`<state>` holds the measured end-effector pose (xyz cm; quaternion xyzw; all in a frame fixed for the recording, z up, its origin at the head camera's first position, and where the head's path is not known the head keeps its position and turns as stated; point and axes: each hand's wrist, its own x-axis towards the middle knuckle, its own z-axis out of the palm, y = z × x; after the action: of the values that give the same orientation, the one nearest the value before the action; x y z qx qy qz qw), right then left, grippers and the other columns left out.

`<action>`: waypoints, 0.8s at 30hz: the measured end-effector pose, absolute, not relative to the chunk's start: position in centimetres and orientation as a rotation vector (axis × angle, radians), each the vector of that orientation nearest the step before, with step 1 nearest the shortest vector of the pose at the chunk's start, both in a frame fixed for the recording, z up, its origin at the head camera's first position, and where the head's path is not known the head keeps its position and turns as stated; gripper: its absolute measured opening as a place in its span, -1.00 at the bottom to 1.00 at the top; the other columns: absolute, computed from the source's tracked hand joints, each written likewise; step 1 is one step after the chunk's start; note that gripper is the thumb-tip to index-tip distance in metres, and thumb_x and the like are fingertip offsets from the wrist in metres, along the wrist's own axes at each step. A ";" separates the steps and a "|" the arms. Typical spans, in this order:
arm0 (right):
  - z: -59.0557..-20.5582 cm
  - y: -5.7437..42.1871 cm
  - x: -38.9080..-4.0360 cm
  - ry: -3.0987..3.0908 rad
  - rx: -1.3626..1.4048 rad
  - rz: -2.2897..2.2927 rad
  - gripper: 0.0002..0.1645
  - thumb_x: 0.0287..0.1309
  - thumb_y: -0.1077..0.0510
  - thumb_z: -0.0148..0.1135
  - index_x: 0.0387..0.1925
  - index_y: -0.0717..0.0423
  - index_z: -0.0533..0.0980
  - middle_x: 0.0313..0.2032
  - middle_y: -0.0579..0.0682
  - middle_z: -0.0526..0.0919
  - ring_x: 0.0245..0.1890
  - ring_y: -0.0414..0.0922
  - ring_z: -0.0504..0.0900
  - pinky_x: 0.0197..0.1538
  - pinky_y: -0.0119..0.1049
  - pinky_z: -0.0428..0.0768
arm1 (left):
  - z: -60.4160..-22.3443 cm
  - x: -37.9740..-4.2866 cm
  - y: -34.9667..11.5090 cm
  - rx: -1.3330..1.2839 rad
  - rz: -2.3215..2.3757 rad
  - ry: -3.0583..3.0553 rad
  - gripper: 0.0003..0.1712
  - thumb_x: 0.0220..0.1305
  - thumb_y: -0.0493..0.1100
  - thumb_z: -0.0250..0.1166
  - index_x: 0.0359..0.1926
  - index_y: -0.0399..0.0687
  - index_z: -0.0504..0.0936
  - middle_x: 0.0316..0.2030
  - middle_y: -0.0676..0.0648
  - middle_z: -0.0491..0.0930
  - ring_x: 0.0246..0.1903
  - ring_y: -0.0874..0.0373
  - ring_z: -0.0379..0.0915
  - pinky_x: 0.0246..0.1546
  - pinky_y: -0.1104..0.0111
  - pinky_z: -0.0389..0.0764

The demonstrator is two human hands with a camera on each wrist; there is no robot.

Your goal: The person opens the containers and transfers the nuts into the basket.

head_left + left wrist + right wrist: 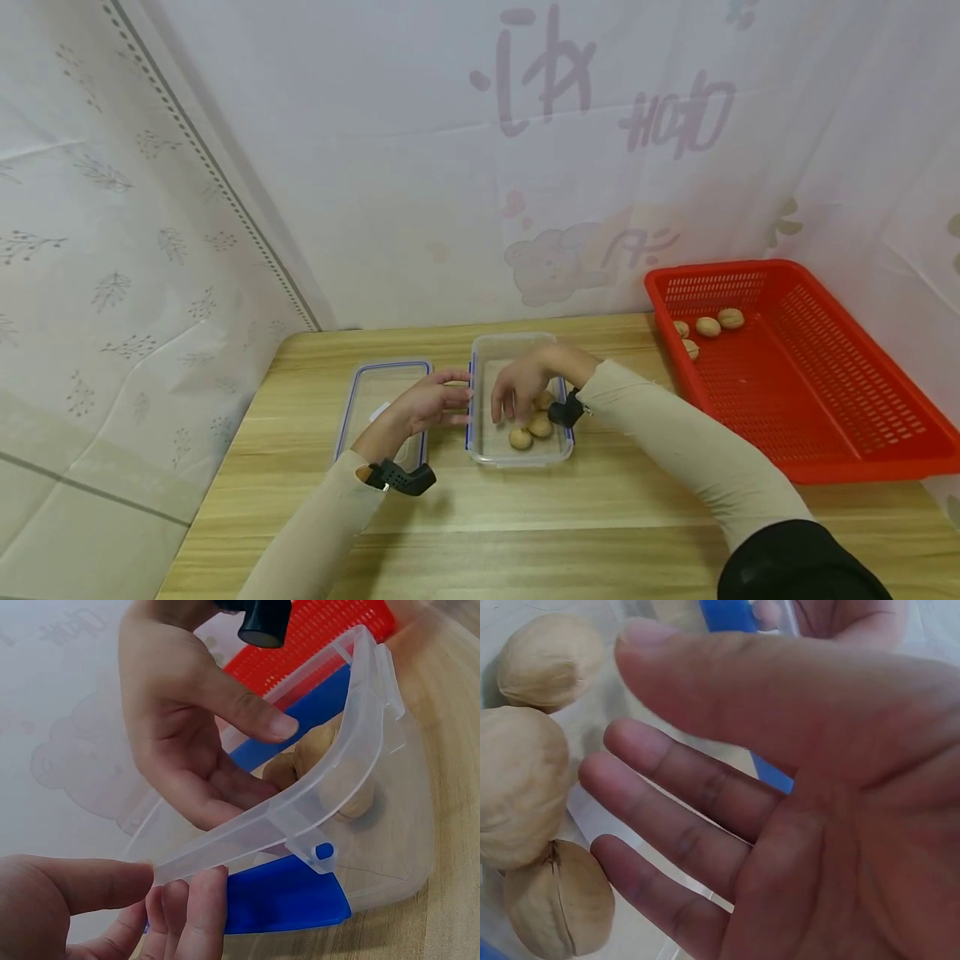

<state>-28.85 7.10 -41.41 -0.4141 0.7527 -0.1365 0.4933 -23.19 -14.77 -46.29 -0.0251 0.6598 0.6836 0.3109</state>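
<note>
A clear plastic food box [491, 454] with blue side latches stands on the table, holding three walnuts [521, 438] at its near right. My left hand [427, 402] touches the box's left side. In the left wrist view its thumb [120, 883] is at the rim and its fingertips lie against the blue latch [289, 896]. Inside the box's outline, my right hand [522, 385] is lowered with fingers loosely bent. The right wrist view shows its palm bare, its fingertips beside the walnuts [559, 900] and nothing between thumb and fingers.
The clear lid [382, 379] with a blue seal lies left of the box, partly under my left forearm. A red plastic basket [806, 333] stands at the right, with several walnuts [707, 327] in its far left corner. A white curtain [420, 192] hangs behind the table.
</note>
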 end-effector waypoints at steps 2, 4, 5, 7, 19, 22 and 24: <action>-41.6 7.1 -28.6 1.840 -1.011 -0.307 -0.54 0.19 0.36 0.35 0.15 0.16 0.61 -0.05 0.02 0.67 -0.11 -0.28 0.54 -0.04 -0.47 0.57 | -46.3 -23.2 -14.8 -0.066 1.808 1.742 -0.49 0.49 -0.39 0.09 0.37 -0.40 0.22 -0.22 -0.08 0.41 -0.23 0.16 0.42 -0.13 0.27 0.77; -41.8 7.0 -28.4 1.851 -1.002 -0.292 -0.54 0.19 0.39 0.32 0.13 0.14 0.62 -0.13 -0.03 0.66 -0.16 -0.29 0.53 -0.10 -0.47 0.55 | -46.3 -23.3 -14.8 -0.072 1.809 1.743 -0.49 0.48 -0.39 0.10 0.37 -0.39 0.23 -0.23 -0.07 0.41 -0.24 0.16 0.43 -0.14 0.28 0.77; -41.8 7.0 -28.3 1.856 -1.001 -0.281 -0.55 0.19 0.40 0.32 0.12 0.13 0.63 -0.17 -0.06 0.65 -0.20 -0.29 0.52 -0.14 -0.47 0.55 | -46.4 -23.3 -14.8 -0.073 1.810 1.744 -0.50 0.48 -0.39 0.10 0.37 -0.39 0.23 -0.23 -0.07 0.42 -0.24 0.16 0.43 -0.14 0.28 0.77; -42.0 6.9 -28.1 1.865 -0.998 -0.262 -0.55 0.18 0.42 0.31 0.10 0.10 0.64 -0.24 -0.10 0.63 -0.27 -0.30 0.52 -0.22 -0.49 0.54 | -46.4 -23.2 -14.8 -0.074 1.810 1.744 -0.50 0.48 -0.39 0.10 0.37 -0.40 0.23 -0.24 -0.07 0.42 -0.24 0.16 0.44 -0.15 0.28 0.78; -42.8 6.7 -27.5 1.860 -0.967 -0.245 -0.57 0.09 0.47 0.38 -0.03 0.07 0.71 -0.45 -0.19 0.50 -0.43 -0.31 0.42 -0.41 -0.52 0.39 | -46.6 -23.2 -14.9 -0.070 1.803 1.752 -0.52 0.48 -0.37 0.12 0.34 -0.35 0.27 -0.20 -0.09 0.41 -0.20 0.12 0.40 -0.11 0.26 0.77; -42.8 6.7 -27.4 1.857 -0.964 -0.251 -0.61 0.11 0.46 0.39 -0.04 0.09 0.71 -0.47 -0.19 0.50 -0.45 -0.31 0.42 -0.42 -0.52 0.38 | -46.6 -23.2 -15.0 -0.070 1.804 1.751 -0.50 0.48 -0.37 0.12 0.36 -0.37 0.25 -0.20 -0.09 0.41 -0.20 0.13 0.40 -0.10 0.26 0.77; -42.9 6.7 -27.3 1.857 -0.962 -0.259 -0.64 0.12 0.44 0.41 -0.06 0.10 0.71 -0.48 -0.19 0.51 -0.45 -0.31 0.42 -0.42 -0.52 0.39 | -46.6 -23.1 -15.0 -0.067 1.803 1.753 -0.48 0.47 -0.37 0.12 0.37 -0.38 0.24 -0.19 -0.09 0.40 -0.20 0.13 0.40 -0.10 0.26 0.77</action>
<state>-27.28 6.67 -42.92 -0.3969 0.7661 -0.1070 0.4941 -23.13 -14.95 -46.61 -0.0252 0.6630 0.6818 0.3081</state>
